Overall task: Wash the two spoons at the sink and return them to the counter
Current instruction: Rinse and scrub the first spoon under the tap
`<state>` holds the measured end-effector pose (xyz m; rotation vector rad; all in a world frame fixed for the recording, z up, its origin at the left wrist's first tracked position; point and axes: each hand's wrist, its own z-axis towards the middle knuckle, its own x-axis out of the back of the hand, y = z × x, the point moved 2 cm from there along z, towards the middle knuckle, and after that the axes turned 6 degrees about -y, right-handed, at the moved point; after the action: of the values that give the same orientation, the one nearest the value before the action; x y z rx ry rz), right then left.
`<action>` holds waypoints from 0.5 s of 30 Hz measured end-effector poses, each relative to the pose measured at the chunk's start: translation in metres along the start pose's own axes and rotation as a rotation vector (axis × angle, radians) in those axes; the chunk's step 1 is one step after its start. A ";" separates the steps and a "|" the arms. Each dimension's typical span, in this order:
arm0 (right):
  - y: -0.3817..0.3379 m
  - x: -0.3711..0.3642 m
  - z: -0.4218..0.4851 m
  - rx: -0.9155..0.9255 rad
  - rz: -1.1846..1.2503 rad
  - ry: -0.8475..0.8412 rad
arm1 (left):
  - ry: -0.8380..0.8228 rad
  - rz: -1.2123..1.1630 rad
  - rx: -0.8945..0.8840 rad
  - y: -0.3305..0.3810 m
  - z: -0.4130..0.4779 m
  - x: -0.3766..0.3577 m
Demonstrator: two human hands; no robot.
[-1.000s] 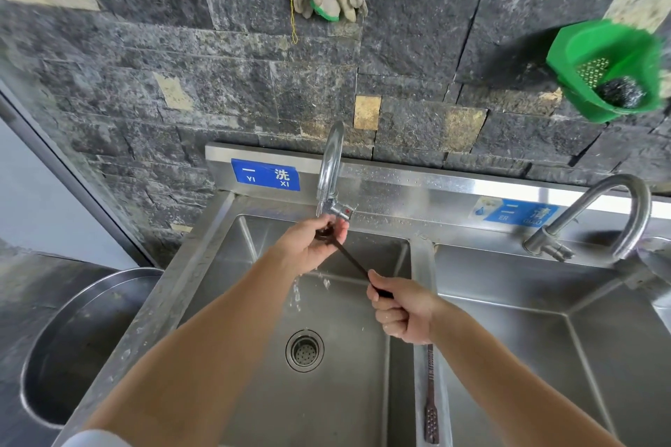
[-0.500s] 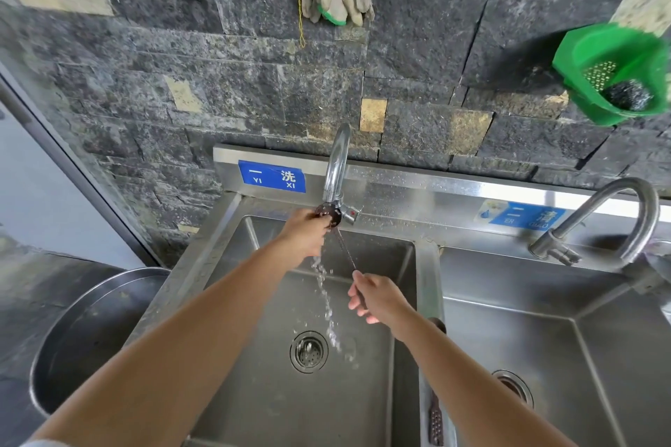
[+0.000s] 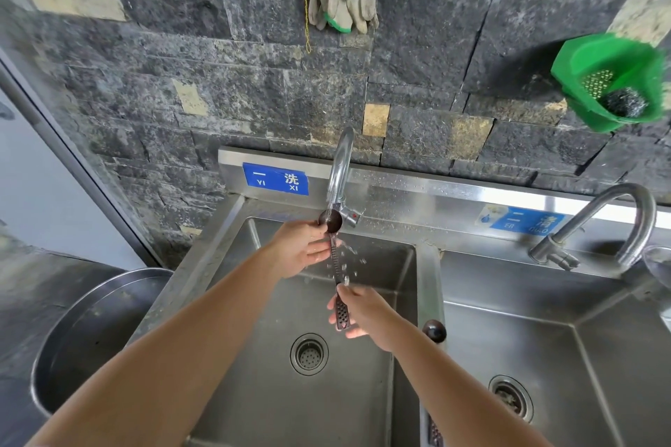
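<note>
Right hand [image 3: 365,314], its grip pinching the dark spoon [image 3: 334,258] by the handle, steadies the bowl under the running faucet [image 3: 340,163] for the left hand [image 3: 299,252], its grip open, to rub clean.

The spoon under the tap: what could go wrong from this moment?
1. The spoon is wet, and the right hand pinches only the end of its handle, so it might slip into the basin.
2. The second spoon lies on the narrow divider, close to the right forearm; a bump could knock it off.
3. Water bounces off the spoon's bowl and may splash out.
</note>
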<state>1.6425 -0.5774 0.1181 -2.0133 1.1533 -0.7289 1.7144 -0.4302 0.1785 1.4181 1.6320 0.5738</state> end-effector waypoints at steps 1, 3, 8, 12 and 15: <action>0.000 -0.002 -0.001 -0.004 0.005 -0.007 | -0.004 -0.004 0.006 -0.001 0.000 0.000; 0.000 -0.004 -0.003 -0.005 0.005 -0.016 | -0.009 -0.020 0.019 -0.001 -0.001 0.001; 0.001 -0.009 -0.010 -0.002 0.030 -0.029 | -0.009 -0.071 0.056 -0.003 -0.006 0.002; 0.001 -0.013 -0.016 -0.012 0.046 -0.035 | 0.003 -0.085 0.075 -0.006 -0.009 0.002; 0.000 -0.016 -0.022 -0.019 0.073 -0.050 | 0.006 -0.101 0.095 -0.010 -0.011 0.003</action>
<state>1.6187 -0.5693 0.1288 -1.9824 1.2023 -0.6297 1.6998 -0.4276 0.1759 1.3937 1.7452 0.4484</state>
